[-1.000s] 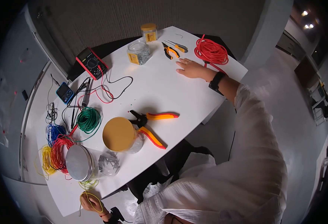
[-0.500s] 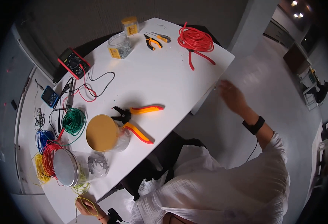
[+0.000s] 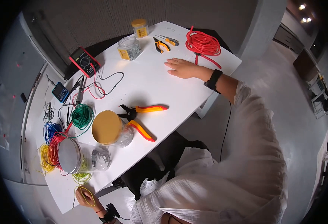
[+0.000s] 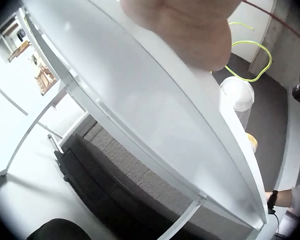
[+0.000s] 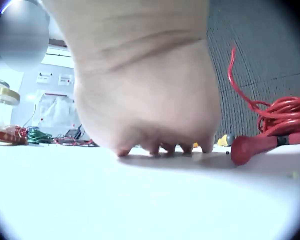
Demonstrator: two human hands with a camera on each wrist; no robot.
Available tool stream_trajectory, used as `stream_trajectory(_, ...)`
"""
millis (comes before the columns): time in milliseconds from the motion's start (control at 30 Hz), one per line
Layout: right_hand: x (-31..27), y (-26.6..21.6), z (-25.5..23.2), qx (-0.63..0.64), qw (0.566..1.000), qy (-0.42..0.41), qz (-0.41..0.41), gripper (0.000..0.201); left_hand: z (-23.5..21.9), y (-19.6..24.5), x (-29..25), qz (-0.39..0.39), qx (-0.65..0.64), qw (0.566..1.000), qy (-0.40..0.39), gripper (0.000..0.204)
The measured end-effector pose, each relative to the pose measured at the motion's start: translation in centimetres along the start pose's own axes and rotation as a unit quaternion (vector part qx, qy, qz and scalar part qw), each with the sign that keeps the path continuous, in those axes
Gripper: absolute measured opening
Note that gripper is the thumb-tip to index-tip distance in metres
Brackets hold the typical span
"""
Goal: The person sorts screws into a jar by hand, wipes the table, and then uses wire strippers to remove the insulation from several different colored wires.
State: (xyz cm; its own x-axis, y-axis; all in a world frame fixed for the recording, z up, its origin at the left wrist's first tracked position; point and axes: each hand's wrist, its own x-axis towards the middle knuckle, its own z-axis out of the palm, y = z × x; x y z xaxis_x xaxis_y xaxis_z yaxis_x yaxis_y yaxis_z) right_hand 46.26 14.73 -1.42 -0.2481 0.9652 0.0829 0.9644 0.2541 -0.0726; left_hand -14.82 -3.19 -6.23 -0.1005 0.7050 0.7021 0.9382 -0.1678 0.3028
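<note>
In the head view my left hand is at the table's near left corner, holding a yellow-green wire that loops over the back of the hand. A coil of the same wire lies just beyond it. The left wrist view shows the heel of this hand over the table edge, a wire loop standing out past it; its fingertips are hidden. My right hand lies palm down, fingers extended, fingertips on the white table. Near it are a red cable coil with red-handled pliers and orange-black pliers.
Wire strippers lie by a gold-lidded jar. A silver-lidded jar and a clear jar stand near the left hand. Farther back are a multimeter, a green wire coil and an open jar.
My right hand left the tabletop, swung out past the table's right edge, then came back down beside the red cable. The left hand stays at its corner with the wire.
</note>
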Motion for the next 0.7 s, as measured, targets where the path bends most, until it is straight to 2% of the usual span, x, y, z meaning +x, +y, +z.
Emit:
stream_trajectory(100, -2.1, 0.6, 0.3, -0.001, 0.999, 0.003, -0.05, 0.049, 0.0, -0.2, -0.2, -0.002, 0.0, 1.0, 0.001, 0.02)
stream_trajectory(167, -7.0, 0.7, 0.0, -0.001, 0.996, 0.034, -0.083, 0.045, 0.1, -0.1, -0.1, -0.015, -0.005, 1.0, -0.015, 0.02)
stream_trajectory(233, -13.4, -1.5, -3.1, 0.034, 0.996, 0.039, -0.076, 0.041, 0.2, 0.4, -0.1, 0.011, -0.008, 1.0, 0.026, 0.02)
stream_trajectory(267, -16.4, -1.2, -3.8, -0.027, 0.997, 0.024, -0.065, 0.037, 0.0, 0.9, -0.1, 0.006, -0.009, 1.0, 0.024, 0.02)
stream_trajectory(300, -19.1, -1.4, -4.9, -0.008, 0.999, 0.044, -0.027, 0.029, -0.2, 1.5, 0.1, -0.008, -0.009, 1.0, 0.013, 0.021)
stream_trajectory(333, -20.8, -2.3, -7.5, -0.041, 0.992, -0.067, 0.097, 0.024, -0.3, 1.8, 0.2, -0.019, -0.009, 1.0, 0.002, 0.021)
stream_trajectory(367, -21.9, -3.0, -9.5, -0.071, 0.956, -0.176, 0.222, 0.02, -0.4, 1.6, 0.1, -0.02, -0.004, 1.0, -0.006, 0.022)
stream_trajectory(400, -22.5, -2.9, -9.8, -0.07, 0.955, -0.179, 0.225, 0.02, -0.3, 1.4, 0.0, -0.019, -0.006, 1.0, -0.009, 0.022)
stream_trajectory(467, -23.1, -2.8, -10.0, -0.167, 0.944, -0.024, 0.282, 0.015, -0.1, 1.1, -0.1, -0.008, -0.009, 1.0, 0.012, 0.022)
stream_trajectory(500, -22.5, -2.9, -9.9, -0.168, 0.945, -0.023, 0.281, 0.015, 0.1, 0.9, -0.2, -0.009, -0.009, 1.0, 0.013, 0.022)
stream_trajectory(567, -19.5, -3.4, -9.7, -0.027, 0.965, 0.141, 0.219, 0.019, 0.2, 0.6, -0.3, 0.005, -0.019, 0.999, 0.029, 0.021)
stream_trajectory(700, -12.3, -5.4, -8.1, 0.043, 0.967, 0.16, 0.196, 0.023, 0.1, -0.1, -0.5, 0.005, -0.003, 1.0, 0.008, 0.021)
